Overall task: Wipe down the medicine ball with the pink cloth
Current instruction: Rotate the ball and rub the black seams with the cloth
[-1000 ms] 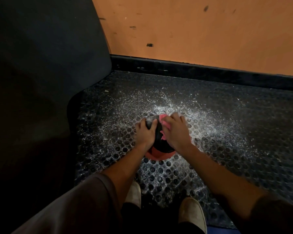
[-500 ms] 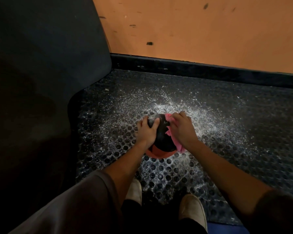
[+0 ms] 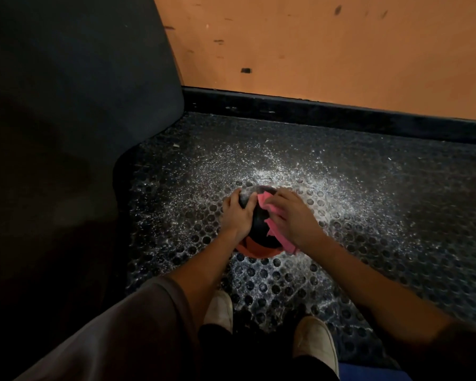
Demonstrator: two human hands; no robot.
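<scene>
Studded floor (image 3: 368,215), left fingers (image 3: 235,200) on ball (image 3: 260,228) — right fingers (image 3: 279,200) on cloth (image 3: 263,202)

Both arms reach forward and down, forearms bare, converging toward the middle. Left hand (image 3: 238,213) back up, fingers spread and curled over the upper left side of the medicine ball (image 3: 260,228), thumb on its near face; wrist straight. Right hand (image 3: 291,218) opposite on the right side, knuckles up, fingers bent over the pink cloth (image 3: 263,201), holding it against the ball. The fingertips of the two hands lie close together, apart.
</scene>
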